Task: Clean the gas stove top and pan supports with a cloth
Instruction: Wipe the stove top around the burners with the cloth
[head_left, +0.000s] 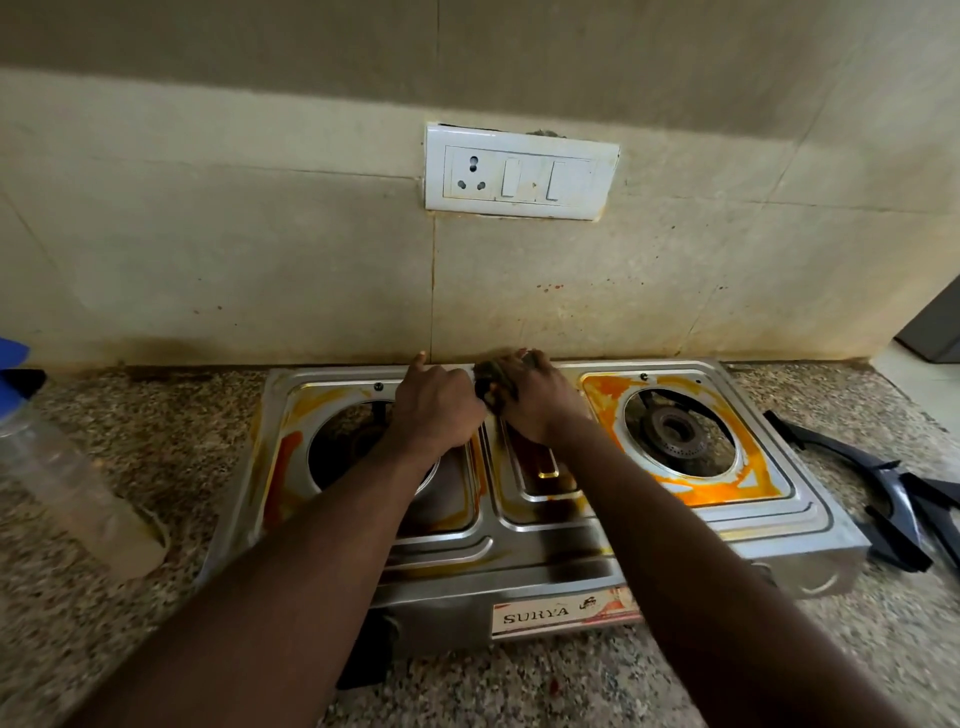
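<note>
At stove (779, 525) rear — cloth (487, 375) underhand

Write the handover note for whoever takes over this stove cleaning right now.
Right hand: closed on the dark cloth, pressed on the back centre strip of the stove top.
Left hand: resting flat on the stove beside the cloth, touching it; not clearly gripping.
Pan supports: off the stove, lying on the counter to its right.
Bottle: clear, on the counter to the left of the stove.
Done: supports removed; both burner wells exposed.
Left: orange residue around the right burner and along the left well's edges, dark staining on the centre strip and front. The supports look unwiped, though I cannot be sure.
</note>
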